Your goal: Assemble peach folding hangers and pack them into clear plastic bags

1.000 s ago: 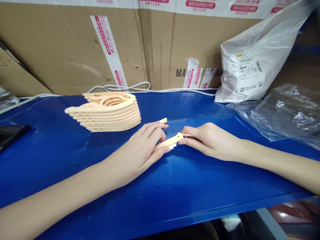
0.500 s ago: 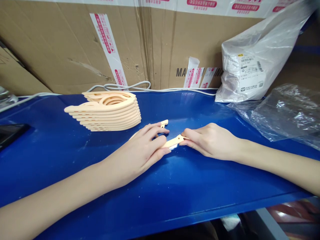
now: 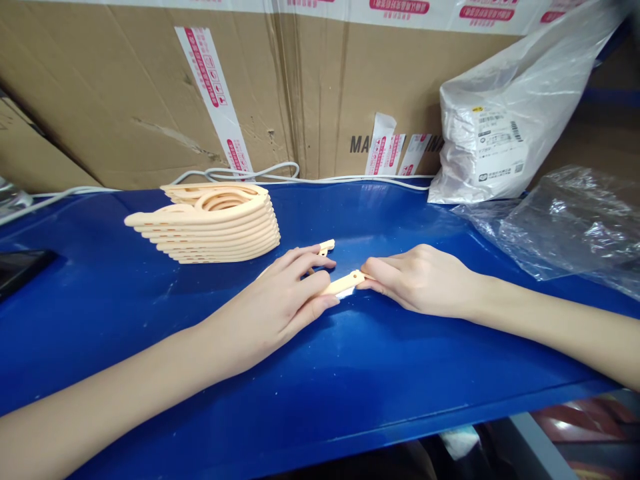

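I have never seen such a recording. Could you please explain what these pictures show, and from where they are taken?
There is no machine here: a person works with two bare hands, seen by one camera worn on the head, looking forward and down. The left hand holds a cream-coloured piece; the right hand pinches a thin strip at its end, mostly hidden. On the blue table are a stack of cream hanger-like pieces, crumpled clear plastic and a white bag.

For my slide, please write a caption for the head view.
Left hand holds a cream piece, right hand pinches at its end, cream stack behind.
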`<move>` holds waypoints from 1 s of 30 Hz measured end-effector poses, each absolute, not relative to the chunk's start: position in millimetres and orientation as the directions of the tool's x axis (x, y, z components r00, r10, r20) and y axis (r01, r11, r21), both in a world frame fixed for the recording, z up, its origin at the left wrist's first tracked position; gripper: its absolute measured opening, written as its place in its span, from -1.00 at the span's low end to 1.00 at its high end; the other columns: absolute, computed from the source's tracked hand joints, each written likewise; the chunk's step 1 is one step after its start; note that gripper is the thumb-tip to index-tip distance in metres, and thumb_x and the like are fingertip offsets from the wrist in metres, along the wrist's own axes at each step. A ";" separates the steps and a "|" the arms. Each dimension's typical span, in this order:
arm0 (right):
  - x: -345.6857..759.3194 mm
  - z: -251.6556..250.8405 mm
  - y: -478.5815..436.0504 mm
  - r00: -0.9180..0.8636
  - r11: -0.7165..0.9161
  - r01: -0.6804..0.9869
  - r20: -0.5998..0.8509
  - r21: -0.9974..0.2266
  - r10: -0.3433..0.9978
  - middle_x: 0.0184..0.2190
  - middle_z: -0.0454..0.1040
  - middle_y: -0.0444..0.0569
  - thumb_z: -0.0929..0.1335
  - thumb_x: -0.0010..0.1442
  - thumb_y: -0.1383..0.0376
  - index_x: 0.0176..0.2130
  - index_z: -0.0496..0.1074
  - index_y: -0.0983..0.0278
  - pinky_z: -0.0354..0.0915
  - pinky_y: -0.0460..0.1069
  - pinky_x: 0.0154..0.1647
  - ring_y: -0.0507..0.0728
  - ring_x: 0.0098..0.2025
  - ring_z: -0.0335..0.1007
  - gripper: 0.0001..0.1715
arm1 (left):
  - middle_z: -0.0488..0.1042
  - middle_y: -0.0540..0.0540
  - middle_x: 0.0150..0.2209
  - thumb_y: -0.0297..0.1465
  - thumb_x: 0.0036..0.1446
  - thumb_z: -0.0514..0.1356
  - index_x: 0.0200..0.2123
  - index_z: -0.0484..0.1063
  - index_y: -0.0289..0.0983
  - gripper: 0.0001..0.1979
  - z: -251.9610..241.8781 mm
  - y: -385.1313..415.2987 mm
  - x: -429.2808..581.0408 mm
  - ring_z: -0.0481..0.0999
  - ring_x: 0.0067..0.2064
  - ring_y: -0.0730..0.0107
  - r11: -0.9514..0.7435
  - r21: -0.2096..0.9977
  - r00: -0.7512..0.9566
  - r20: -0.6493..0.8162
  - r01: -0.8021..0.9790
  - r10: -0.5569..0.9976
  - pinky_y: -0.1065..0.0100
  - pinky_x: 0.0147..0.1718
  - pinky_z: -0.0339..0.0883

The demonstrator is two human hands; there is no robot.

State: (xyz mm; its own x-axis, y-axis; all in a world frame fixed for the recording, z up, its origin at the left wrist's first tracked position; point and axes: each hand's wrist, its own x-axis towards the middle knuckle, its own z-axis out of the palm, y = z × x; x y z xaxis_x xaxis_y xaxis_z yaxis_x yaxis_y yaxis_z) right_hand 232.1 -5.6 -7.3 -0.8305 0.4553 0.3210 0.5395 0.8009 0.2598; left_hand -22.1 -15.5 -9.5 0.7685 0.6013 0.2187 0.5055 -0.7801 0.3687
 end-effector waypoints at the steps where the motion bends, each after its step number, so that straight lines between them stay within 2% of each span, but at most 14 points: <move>1: 232.2 -7.0 -5.4 -0.833 0.799 0.536 0.325 0.274 0.447 -0.62 0.36 -0.18 0.04 0.49 0.17 -0.37 0.28 0.28 -0.13 -0.04 -0.63 -0.02 -0.68 0.08 -0.51 | 0.35 -0.14 0.16 -0.29 0.44 -0.06 -0.17 0.45 -0.23 -0.69 -9.3 -15.6 -22.1 0.10 0.34 0.14 -0.780 0.367 0.770 0.214 0.507 0.601 0.04 0.30 0.09; 6: 232.3 -5.2 -4.4 -0.865 0.771 0.484 0.359 0.414 0.350 -0.63 0.32 -0.19 0.07 0.48 0.24 -0.41 0.26 0.28 -0.09 -0.04 -0.64 -0.02 -0.67 0.08 -0.54 | 0.34 -0.13 0.17 -0.29 0.45 -0.07 -0.21 0.43 -0.23 -0.69 -8.0 -15.9 -21.9 0.10 0.34 0.15 -0.778 0.370 0.773 0.203 0.507 0.601 0.04 0.29 0.09; 11: 232.5 -4.5 -3.6 -0.897 0.727 0.434 0.329 0.532 0.295 -0.63 0.31 -0.18 0.05 0.49 0.26 -0.42 0.25 0.27 -0.07 -0.03 -0.62 0.00 -0.64 0.13 -0.53 | 0.37 -0.13 0.15 -0.28 0.44 -0.05 -0.26 0.43 -0.23 -0.68 -8.0 -16.0 -20.8 0.12 0.33 0.12 -0.776 0.376 0.768 0.214 0.505 0.604 0.03 0.28 0.11; 30: 232.3 1.8 -6.6 -0.925 0.661 0.374 0.309 0.651 0.219 -0.62 0.30 -0.18 0.17 0.43 0.32 -0.42 0.30 0.26 0.03 -0.03 -0.59 0.02 -0.62 0.13 -0.63 | 0.33 -0.12 0.18 -0.22 0.44 -0.08 -0.33 0.40 -0.22 -0.63 -2.9 -17.6 -20.0 0.11 0.35 0.10 -0.729 0.434 0.754 0.153 0.530 0.639 0.00 0.28 0.10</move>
State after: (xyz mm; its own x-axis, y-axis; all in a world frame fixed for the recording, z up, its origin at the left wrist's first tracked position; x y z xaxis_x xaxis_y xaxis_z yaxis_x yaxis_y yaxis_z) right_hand 232.3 -6.6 1.8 -0.9254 0.2192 0.3092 0.3740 0.6606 0.6510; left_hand -20.0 -17.6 -2.9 0.7539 0.6389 0.1531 0.5296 -0.7289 0.4338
